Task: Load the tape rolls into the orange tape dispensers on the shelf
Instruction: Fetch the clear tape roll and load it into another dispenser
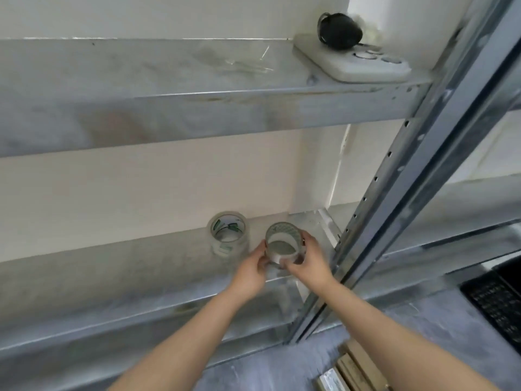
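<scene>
Grey metal, cream wall, pale tape

The shelf (pixel 197 108) is dull silver-grey; the tape roll (pixel 284 244) is clear with a grey-green patterned core, the stack of rolls (pixel 229 235) clear with green print; a black plug (pixel 338 31) sits on a white power strip (pixel 352 66).

Two hands, left (pixel 249 273) and right (pixel 308 265), are showing, with one tape roll (pixel 284 244) between them. One stack of tape rolls (pixel 229 235) is standing on the lower of two shelves (pixel 112 277); its roll count is unclear. One power strip (pixel 352 62) is lying above, with one dark round object (pixel 338 31) on it.
</scene>
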A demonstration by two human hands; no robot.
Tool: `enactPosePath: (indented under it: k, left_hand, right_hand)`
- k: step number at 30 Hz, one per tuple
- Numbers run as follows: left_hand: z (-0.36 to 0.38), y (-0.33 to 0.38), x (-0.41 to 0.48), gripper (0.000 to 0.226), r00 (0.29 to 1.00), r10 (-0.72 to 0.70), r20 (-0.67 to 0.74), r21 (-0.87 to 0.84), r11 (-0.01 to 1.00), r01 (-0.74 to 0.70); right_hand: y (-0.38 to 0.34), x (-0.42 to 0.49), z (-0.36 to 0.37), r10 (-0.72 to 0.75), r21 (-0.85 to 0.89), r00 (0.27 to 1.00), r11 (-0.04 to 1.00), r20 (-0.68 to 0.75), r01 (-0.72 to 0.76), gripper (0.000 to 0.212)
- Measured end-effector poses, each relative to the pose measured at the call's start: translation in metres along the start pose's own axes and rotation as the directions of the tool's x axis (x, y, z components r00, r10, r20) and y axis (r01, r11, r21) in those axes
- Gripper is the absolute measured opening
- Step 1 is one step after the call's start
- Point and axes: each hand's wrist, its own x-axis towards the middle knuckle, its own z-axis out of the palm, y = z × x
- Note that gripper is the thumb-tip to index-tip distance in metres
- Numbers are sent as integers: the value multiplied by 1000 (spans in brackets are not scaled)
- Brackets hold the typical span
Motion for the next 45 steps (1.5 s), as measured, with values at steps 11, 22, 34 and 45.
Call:
enactPosePath:
  k: [11, 22, 34, 45]
  left_hand:
    - [-15, -10, 6, 60, 674, 210, -708, 378, 919, 112]
    - [-28, -28, 32, 89, 690, -143, -710, 245, 868, 432]
    - [-52, -16, -14, 44, 557, -20, -830, 149, 955, 257]
    - [-136, -14, -140, 43, 444, -80, -893, 67, 950, 306]
  right_hand:
    - [24, 29, 5, 190, -213, 978, 962, 86, -168, 100]
    - [-22, 19, 6, -290, -83, 947, 949, 137, 303, 87]
    - [-39, 15, 49, -373, -9, 824, 909, 426, 416, 83]
    - [-150, -50, 169, -384, 368, 806, 902, 451, 224, 93]
